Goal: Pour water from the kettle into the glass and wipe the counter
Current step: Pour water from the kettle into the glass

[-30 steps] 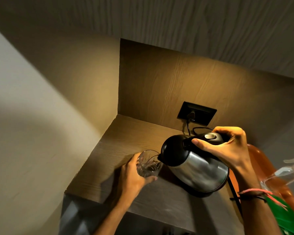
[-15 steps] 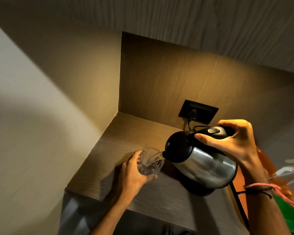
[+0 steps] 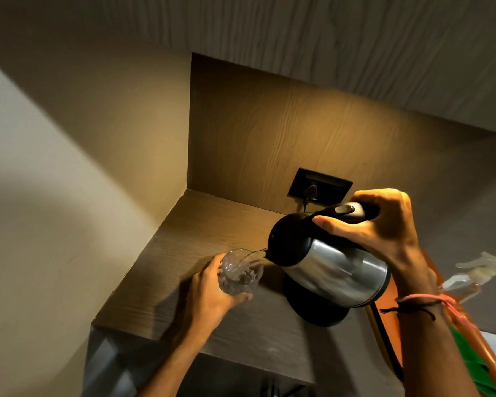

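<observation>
A steel kettle (image 3: 335,267) with a black lid and handle hangs tilted to the left above its black base (image 3: 312,308). My right hand (image 3: 381,230) grips the handle from above. A thin stream of water runs from the spout into a clear glass (image 3: 239,272), which holds some water. My left hand (image 3: 209,293) wraps around the glass just above the wooden counter (image 3: 184,239), left of the kettle.
A black wall socket (image 3: 320,186) with a plug in it sits on the wooden back panel. An orange and green object (image 3: 470,348) and a clear spray bottle (image 3: 470,279) lie at the right. A pale wall closes the left side, a cabinet overhangs above.
The kettle has risen higher above its base and tipped further. Water now streams into the glass, and the level in the glass has risen.
</observation>
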